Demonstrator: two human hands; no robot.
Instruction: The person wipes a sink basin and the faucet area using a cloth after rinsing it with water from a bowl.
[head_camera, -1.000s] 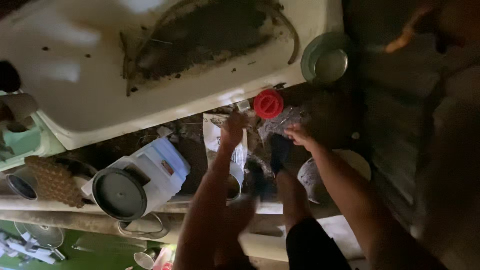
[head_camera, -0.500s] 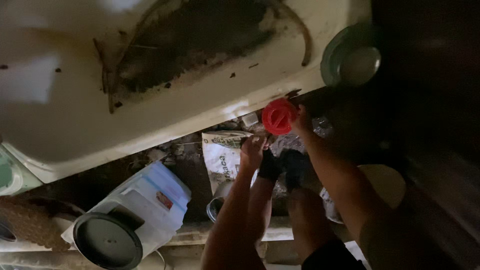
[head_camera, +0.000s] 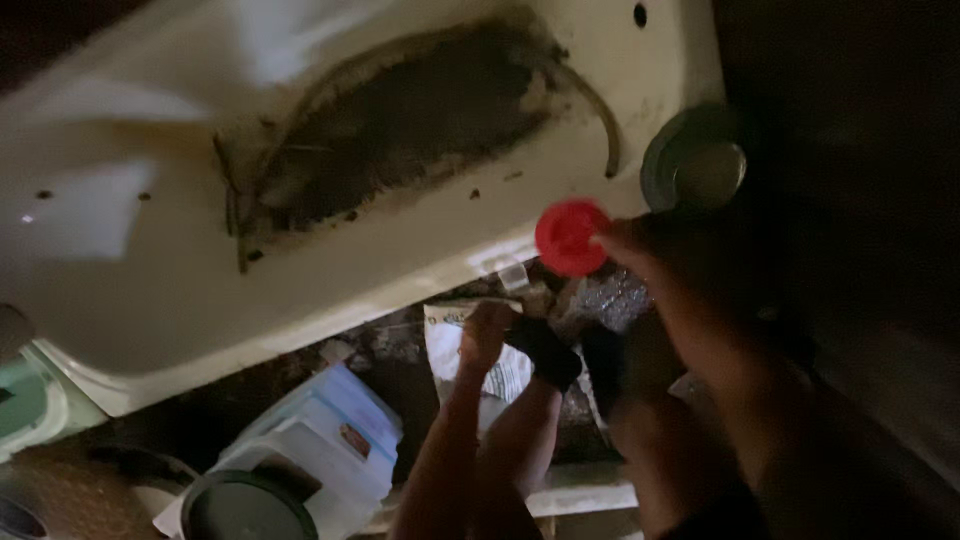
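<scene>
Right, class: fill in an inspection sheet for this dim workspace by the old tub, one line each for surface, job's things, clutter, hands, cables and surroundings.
Surface: dark, littered ground beside a white tub; little detail shows.
Job's things: red round cap at the tub's edge; white printed bag below it.
Clutter: white plastic container, black round lid, crumpled clear plastic.
Hands: right hand touches the red cap, grip unclear; left hand rests on the bag, grip unclear.
Cables: nothing seen.
Surroundings: dirt patch inside the tub; metal bowl by its corner; very dark at right.
</scene>
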